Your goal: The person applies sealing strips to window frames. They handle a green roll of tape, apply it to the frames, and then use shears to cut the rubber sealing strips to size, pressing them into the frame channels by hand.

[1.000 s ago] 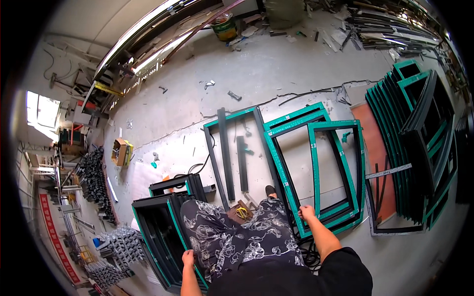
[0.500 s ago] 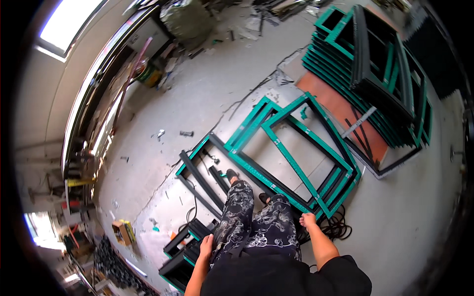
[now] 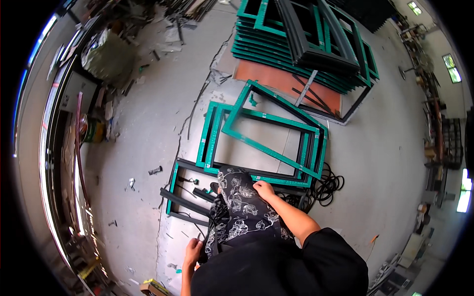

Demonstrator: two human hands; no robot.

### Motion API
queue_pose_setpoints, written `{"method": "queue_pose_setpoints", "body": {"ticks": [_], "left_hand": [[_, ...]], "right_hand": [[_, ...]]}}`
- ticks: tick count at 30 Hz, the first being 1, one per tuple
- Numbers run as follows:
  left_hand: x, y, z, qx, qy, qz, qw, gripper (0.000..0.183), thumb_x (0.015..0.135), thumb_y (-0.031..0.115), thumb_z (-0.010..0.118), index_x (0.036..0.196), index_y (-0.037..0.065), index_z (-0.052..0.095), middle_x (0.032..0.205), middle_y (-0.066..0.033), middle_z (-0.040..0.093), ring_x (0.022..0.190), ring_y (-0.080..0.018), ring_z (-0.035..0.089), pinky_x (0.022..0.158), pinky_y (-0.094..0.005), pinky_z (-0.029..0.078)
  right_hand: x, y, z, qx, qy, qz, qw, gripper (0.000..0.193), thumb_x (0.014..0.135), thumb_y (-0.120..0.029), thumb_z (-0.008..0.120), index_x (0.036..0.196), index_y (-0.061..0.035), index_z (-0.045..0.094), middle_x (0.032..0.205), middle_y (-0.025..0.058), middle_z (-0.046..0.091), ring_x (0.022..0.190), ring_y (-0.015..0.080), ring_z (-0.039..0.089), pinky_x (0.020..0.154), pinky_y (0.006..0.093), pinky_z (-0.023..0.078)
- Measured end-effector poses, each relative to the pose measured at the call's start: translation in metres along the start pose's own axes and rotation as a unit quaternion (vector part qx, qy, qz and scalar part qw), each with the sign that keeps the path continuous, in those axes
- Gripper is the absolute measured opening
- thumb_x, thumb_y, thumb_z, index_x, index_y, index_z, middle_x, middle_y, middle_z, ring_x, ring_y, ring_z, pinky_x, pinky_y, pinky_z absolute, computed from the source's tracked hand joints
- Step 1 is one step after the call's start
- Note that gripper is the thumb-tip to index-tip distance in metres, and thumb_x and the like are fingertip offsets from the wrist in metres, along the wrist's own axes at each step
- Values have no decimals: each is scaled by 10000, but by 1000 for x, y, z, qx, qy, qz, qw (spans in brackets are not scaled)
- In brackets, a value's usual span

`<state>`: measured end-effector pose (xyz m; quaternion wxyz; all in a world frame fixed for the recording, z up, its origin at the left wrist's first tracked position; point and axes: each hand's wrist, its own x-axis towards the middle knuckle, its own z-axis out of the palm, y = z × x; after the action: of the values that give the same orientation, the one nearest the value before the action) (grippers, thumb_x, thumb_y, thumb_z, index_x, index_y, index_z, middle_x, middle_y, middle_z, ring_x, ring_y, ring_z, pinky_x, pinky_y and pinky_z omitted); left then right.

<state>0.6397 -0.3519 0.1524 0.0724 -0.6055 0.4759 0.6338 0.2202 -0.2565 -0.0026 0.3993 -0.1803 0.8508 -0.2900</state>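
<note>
Since the earlier frames, the view has swung to the person's right: one stack [image 3: 284, 61] of green-and-black frames, formerly at the right, now stands at upper centre. Its layers are too close to count.

Hands in view: two. Right hand [image 3: 264, 190] is before the right thigh, near the lower edge of the floor frames; its fingers are curled together. Left hand [image 3: 193, 248] is low beside the trousers [image 3: 249, 207]; its fingers are bent, but I cannot tell whether they close.

Floor frames [image 3: 270, 154]: three overlapping ones can be counted ahead of the person, the uppermost lying askew across the others. One dark frame [image 3: 173, 182], green along its left side, lies left of them. Loose bars there: two, one long bar [image 3: 185, 203] crossing it and one short bar [image 3: 204, 195].

Also noted: one orange board [image 3: 264, 74] at the stack's foot; one black coil [image 3: 330, 181] right of the frames; one bag [image 3: 109, 58] at upper left; one carton [image 3: 153, 288] at the bottom edge.
</note>
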Motion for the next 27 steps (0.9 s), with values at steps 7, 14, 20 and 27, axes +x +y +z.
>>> {"method": "queue_pose_setpoints", "body": {"ticks": [7, 14, 20, 27], "left_hand": [[51, 46, 3, 273, -104, -18, 956, 373, 953, 358, 575, 956, -6, 656, 849, -210, 669, 824, -345, 646, 750, -430, 485], [117, 139, -32, 380, -73, -22, 922, 458, 944, 441, 542, 899, 3, 668, 859, -239, 667, 881, -413, 637, 767, -467, 484], [176, 296, -12, 472, -125, -4, 873, 416, 940, 433, 511, 1047, 64, 672, 999, -227, 671, 985, -407, 629, 824, -485, 489], [241, 462, 5, 613, -198, 30, 764, 473, 931, 522, 493, 1016, 95, 678, 990, -201, 685, 964, -418, 630, 820, -499, 496]], "right_hand": [[35, 85, 9, 19, -6, 129, 991, 353, 839, -350, 650, 989, -39, 725, 919, 134, 728, 866, 240, 689, 782, 366, 505], [68, 79, 13, -92, -32, 278, 956, 397, 754, -401, 627, 930, -66, 749, 964, 205, 700, 934, 364, 674, 848, 432, 526], [147, 0, 3, 15, 21, 244, 969, 399, 794, -446, 634, 911, -78, 731, 931, 165, 705, 910, 374, 664, 796, 460, 524], [231, -108, -50, 546, 42, 254, 797, 145, 921, -209, 625, 910, -65, 642, 765, 40, 682, 612, 118, 632, 547, 262, 525]]}}
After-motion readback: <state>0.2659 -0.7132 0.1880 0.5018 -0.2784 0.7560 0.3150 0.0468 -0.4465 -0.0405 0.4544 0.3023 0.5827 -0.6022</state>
